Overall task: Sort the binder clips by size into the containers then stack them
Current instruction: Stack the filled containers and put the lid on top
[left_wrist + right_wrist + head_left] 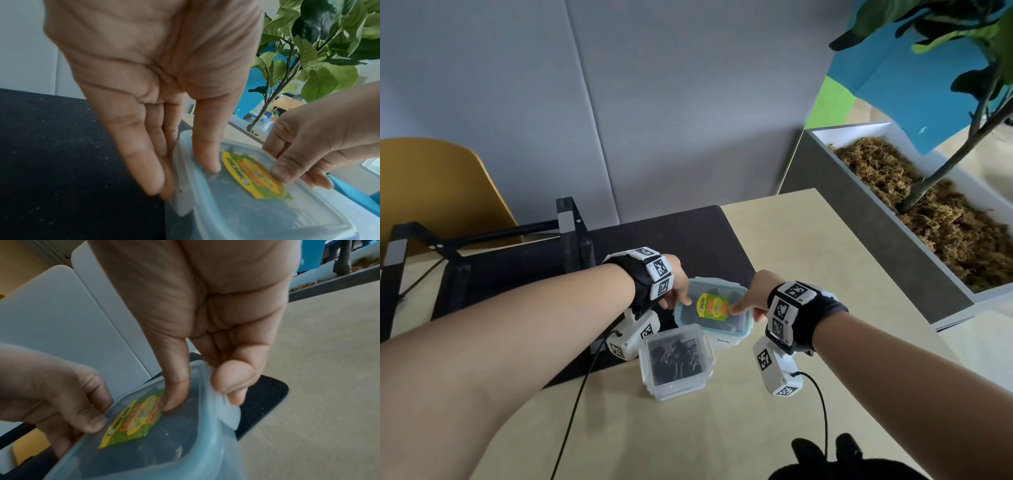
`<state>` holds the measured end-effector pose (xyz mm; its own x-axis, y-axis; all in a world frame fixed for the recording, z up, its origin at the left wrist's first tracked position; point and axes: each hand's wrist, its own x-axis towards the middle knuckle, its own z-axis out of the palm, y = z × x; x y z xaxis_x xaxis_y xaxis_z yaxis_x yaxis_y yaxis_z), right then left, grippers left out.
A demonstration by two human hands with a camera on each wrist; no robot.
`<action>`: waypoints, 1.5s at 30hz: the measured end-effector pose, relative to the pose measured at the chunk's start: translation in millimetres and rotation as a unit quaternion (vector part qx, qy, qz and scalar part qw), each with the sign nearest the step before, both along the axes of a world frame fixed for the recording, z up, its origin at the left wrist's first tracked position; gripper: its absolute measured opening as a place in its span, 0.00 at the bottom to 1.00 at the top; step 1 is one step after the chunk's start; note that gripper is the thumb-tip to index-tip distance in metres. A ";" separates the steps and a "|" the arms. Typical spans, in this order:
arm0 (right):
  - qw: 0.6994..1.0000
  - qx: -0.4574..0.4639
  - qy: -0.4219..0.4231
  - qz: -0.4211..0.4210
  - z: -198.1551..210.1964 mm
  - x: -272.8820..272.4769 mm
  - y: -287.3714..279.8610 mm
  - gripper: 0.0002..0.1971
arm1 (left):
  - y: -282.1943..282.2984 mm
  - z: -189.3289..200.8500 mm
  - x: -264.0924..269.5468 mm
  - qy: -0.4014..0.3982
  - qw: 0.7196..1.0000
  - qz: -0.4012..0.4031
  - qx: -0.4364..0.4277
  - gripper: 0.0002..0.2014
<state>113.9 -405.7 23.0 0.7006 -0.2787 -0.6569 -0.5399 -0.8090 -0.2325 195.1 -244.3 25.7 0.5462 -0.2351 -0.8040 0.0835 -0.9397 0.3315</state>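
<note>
I have the lidded container (726, 334) between both hands, on the bench (825, 274) right at the edge of the black mat (688, 236), with its translucent blue-rimmed lid (236, 209) on top. A yellow and green sticker (713, 306) sits in the middle of the lid, and dark shapes show faintly through the plastic; I cannot tell what they are.

My left hand (677, 281) is on the left side of the lid: its thumb (203, 146) presses down on the top, while the other fingers (141, 155), held straight and close together, lie against the side flap (182, 186). My right hand (756, 291) is on the right side: one fingertip (174, 389) presses the lid at the sticker's edge, and the thumb (234, 376) bears on the right flap (224, 405), which is bent outward. I cannot tell whether either flap is latched.

Just nearer to me and slightly left stands a second container (676, 361), clear, without a lid, holding a heap of black binder clips (674, 358) with silver wire handles. It is touching, or all but touching, the lidded one.

Farther out: a black metal frame (482, 246) to the far left, a yellow chair (438, 192) behind it, and to the right a planter (859, 212) filled with brown moss (928, 205) and a leafy plant (962, 34).
</note>
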 end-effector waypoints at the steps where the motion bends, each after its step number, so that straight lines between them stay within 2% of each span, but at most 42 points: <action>1: 1.000 0.002 0.003 0.000 0.5 0.1 0.1 0.21 | -0.4 -1.0 -0.1 0.002 1.000 0.001 -0.003 0.09; 8: 0.999 0.033 0.005 -0.017 -1.1 -2.3 -0.6 0.20 | 0.9 -5.7 -3.8 0.010 1.000 0.022 -0.017 0.09; 11: 0.999 0.024 -0.008 -0.037 -2.4 -6.6 1.9 0.21 | 2.4 -0.7 -7.2 0.009 0.999 0.028 -0.036 0.04; 14: 0.999 -0.003 -0.022 -0.037 -1.7 -9.7 5.4 0.23 | 3.1 1.1 -11.1 -0.002 0.999 0.025 -0.039 0.14; 19: 0.999 -0.033 -0.039 -0.014 -0.5 -11.5 14.0 0.24 | 4.1 1.2 -14.2 -0.007 0.999 0.021 -0.046 0.15; 23: 0.994 0.030 -0.064 -0.080 -11.2 -16.3 9.1 0.19 | 4.1 1.9 -15.4 -0.023 0.999 0.021 -0.038 0.07; 26: 0.982 0.099 -0.076 -0.140 -18.6 -21.6 4.7 0.20 | 3.4 1.1 -16.8 -0.033 0.999 0.019 -0.026 0.10; 28: 0.979 0.113 -0.090 -0.145 -21.5 -23.3 4.5 0.20 | 3.0 1.6 -18.5 -0.041 0.999 0.014 -0.020 0.10; 31: 0.987 0.079 -0.128 -0.055 -21.9 -25.1 5.7 0.32 | 3.0 1.4 -19.5 -0.055 0.998 0.011 -0.012 0.10; 33: 0.985 0.090 -0.146 0.015 -20.0 -28.7 9.1 0.41 | 2.7 1.2 -20.1 -0.065 0.998 0.005 -0.004 0.10; 35: 0.983 0.096 -0.138 0.079 -20.1 -31.4 12.3 0.48 | 1.4 2.7 -20.5 -0.071 0.997 -0.004 0.003 0.10; 38: 0.979 0.050 -0.121 0.156 -24.5 -28.6 15.6 0.58 | 0.5 1.4 -18.9 -0.075 0.997 -0.013 0.010 0.08; 41: 0.967 0.001 -0.129 0.221 -25.7 -25.5 21.8 0.62 | 4.2 -3.7 -16.0 -0.099 0.995 -0.024 0.012 0.10; 45: 0.958 -0.045 -0.147 0.242 -34.0 -26.5 27.5 0.62 | 5.1 -5.6 -13.4 -0.096 0.995 -0.032 0.017 0.10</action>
<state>87.4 -378.2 -10.9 0.9133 0.0793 -0.3995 -0.0186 -0.9717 -0.2354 181.7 -239.2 20.0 0.6749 -0.2489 -0.6947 -0.0381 -0.9519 0.3041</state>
